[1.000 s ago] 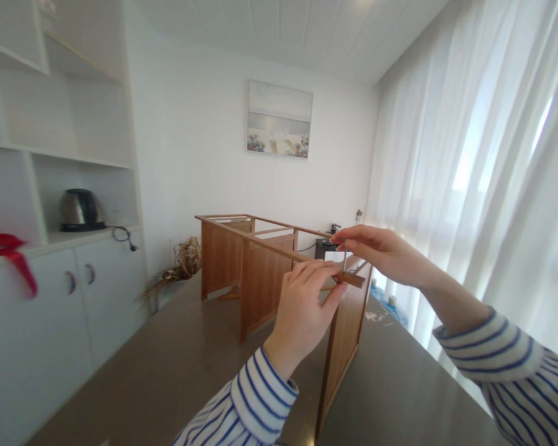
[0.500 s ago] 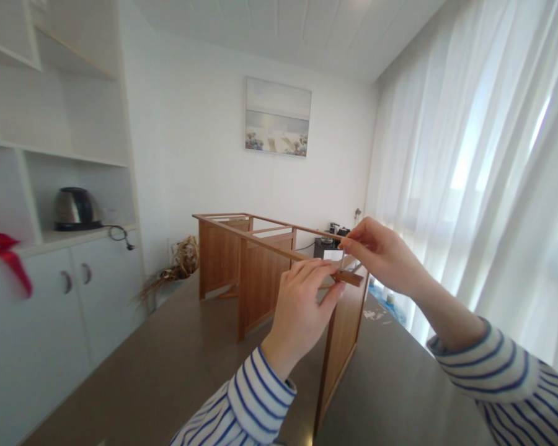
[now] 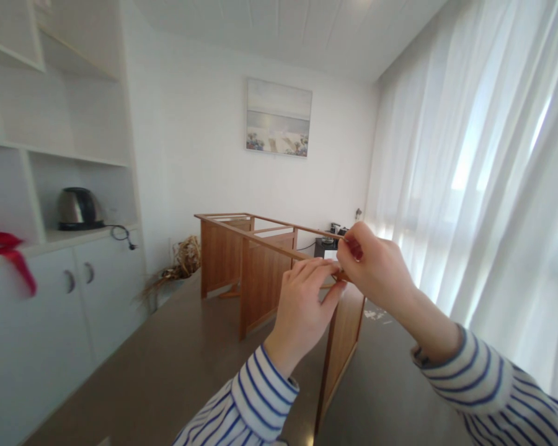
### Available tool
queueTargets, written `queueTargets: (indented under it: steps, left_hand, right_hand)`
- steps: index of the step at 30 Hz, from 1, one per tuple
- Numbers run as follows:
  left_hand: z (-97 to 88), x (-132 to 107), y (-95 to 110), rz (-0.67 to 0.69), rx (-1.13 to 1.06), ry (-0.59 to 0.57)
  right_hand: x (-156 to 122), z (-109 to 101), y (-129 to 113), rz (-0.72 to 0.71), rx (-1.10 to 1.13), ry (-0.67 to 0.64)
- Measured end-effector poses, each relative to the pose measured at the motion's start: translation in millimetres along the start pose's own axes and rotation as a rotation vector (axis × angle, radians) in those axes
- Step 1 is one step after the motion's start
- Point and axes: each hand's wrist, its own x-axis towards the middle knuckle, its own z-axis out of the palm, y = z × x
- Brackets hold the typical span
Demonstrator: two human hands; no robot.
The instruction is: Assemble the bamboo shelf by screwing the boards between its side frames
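Note:
A brown wooden frame (image 3: 263, 282) with several upright panels and thin top rails stands on the dark table. My left hand (image 3: 302, 306) is closed round the end of its near top rail (image 3: 279, 248), fingers over the top and thumb below. My right hand (image 3: 376, 263) is pinched at the same corner, close to the left fingertips. Whatever lies in that pinch is hidden by the fingers. Below both hands stands the nearest end panel (image 3: 344, 334), which meets the tabletop.
The table (image 3: 167, 371) spreads under the frame. Left are white cabinets (image 3: 41, 328) and a kettle (image 3: 80, 207) on a shelf, with a red ribbon (image 3: 9, 248) nearer. Dried plants (image 3: 183, 257) stand behind the table. A white curtain (image 3: 483, 155) hangs at right.
My right hand has moved left and slightly nearer, from the far side of the corner to beside my left fingertips, and now covers the rail end. My left hand keeps its hold.

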Motion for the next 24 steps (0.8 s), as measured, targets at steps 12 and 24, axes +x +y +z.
queueTargets:
  steps: [12,24]
  left_hand:
    - [-0.3,-2,-11,0.018,-0.012,0.017]
    - [-1.8,-5,-13,0.026,0.001,0.009]
  right_hand:
    - [6,-14,16,0.149,0.685,-0.366]
    - [10,-15,19,0.06,0.7,-0.461]
